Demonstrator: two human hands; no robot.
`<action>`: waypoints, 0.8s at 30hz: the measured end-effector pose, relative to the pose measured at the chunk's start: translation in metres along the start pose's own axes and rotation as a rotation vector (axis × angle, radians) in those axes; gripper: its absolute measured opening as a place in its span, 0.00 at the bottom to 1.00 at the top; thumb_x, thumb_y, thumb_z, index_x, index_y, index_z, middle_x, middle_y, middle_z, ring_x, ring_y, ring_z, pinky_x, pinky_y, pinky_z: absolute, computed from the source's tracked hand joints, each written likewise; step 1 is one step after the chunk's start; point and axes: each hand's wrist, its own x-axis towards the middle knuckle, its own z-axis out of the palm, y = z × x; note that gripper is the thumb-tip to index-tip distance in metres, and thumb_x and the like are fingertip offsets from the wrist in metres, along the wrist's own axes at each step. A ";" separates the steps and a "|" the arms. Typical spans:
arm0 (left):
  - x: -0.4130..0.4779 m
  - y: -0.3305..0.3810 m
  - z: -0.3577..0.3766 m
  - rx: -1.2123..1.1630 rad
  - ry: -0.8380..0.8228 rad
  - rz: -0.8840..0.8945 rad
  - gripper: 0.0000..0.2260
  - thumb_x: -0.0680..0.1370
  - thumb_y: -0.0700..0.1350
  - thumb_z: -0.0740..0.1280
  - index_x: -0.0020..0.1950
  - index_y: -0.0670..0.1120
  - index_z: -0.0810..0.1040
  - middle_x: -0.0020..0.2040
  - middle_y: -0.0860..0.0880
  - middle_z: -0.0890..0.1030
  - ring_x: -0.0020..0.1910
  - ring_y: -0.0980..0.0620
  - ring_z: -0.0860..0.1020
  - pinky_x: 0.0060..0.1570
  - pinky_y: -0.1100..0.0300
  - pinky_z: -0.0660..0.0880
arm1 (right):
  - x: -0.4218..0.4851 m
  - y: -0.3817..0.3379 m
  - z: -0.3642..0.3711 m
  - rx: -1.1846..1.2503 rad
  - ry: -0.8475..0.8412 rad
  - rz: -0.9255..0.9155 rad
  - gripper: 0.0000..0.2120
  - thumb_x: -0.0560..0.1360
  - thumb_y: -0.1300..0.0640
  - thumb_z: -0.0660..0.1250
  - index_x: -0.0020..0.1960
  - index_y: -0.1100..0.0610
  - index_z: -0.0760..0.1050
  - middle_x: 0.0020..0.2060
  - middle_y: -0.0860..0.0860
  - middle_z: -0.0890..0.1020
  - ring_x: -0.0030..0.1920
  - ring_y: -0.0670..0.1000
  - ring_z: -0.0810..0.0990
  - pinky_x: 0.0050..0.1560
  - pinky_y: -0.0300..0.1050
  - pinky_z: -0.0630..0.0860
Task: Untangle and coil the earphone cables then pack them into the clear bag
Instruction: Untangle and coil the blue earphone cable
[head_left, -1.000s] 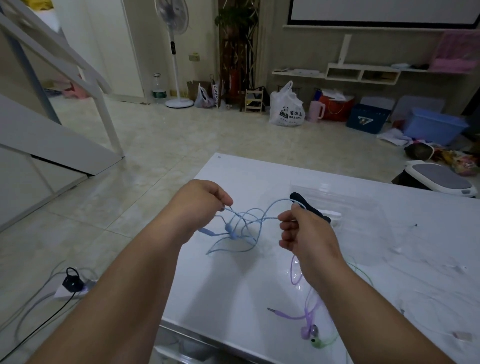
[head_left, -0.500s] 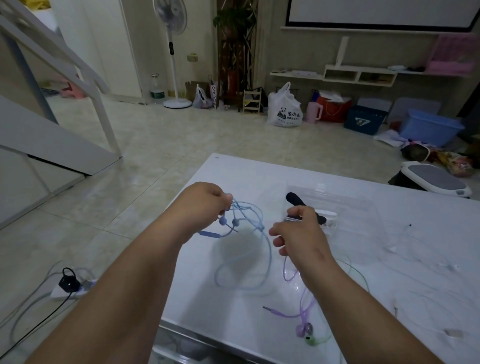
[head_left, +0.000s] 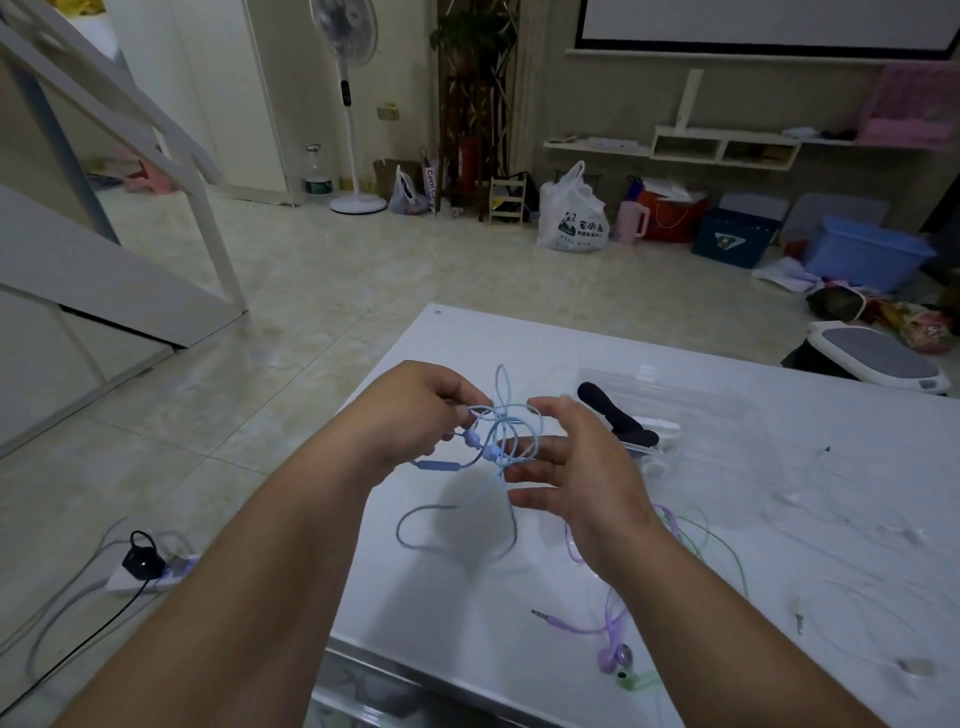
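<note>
Hands, two: left hand (head_left: 415, 410), right hand (head_left: 582, 478). Earphone cables plain enough to count, three: blue earphone cable (head_left: 434, 465), purple earphone cable (head_left: 607, 661), green earphone cable (head_left: 629, 682). Clear bag (head_left: 701, 415), one. Table (head_left: 857, 415), one. Standing fan (head_left: 345, 31), one. Power strip (head_left: 150, 571), one. Storage boxes, two: dark blue box (head_left: 735, 239), light blue box (head_left: 872, 249).

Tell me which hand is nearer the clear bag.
Right. The right hand hovers just left of the clear bag; the left hand, pinching the blue earphone cable, is farther left.
</note>
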 end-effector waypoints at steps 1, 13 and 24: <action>0.000 -0.001 0.000 -0.004 -0.012 -0.002 0.11 0.76 0.35 0.64 0.45 0.49 0.83 0.35 0.51 0.80 0.36 0.54 0.75 0.34 0.62 0.71 | 0.000 0.001 -0.001 -0.077 -0.004 -0.031 0.09 0.80 0.51 0.59 0.52 0.52 0.77 0.38 0.55 0.85 0.34 0.53 0.82 0.36 0.48 0.80; 0.002 -0.002 0.000 -0.031 0.087 0.025 0.09 0.78 0.41 0.65 0.43 0.51 0.83 0.37 0.50 0.82 0.29 0.53 0.70 0.25 0.67 0.65 | 0.000 0.002 -0.003 0.016 0.137 -0.070 0.10 0.81 0.61 0.60 0.45 0.60 0.77 0.36 0.58 0.82 0.30 0.53 0.81 0.31 0.45 0.81; 0.003 -0.002 0.001 0.091 0.027 0.014 0.09 0.74 0.37 0.68 0.45 0.50 0.83 0.38 0.51 0.78 0.34 0.53 0.73 0.28 0.64 0.71 | 0.000 0.001 -0.003 -0.063 0.057 -0.074 0.11 0.80 0.62 0.58 0.45 0.60 0.78 0.35 0.55 0.83 0.31 0.51 0.79 0.31 0.42 0.77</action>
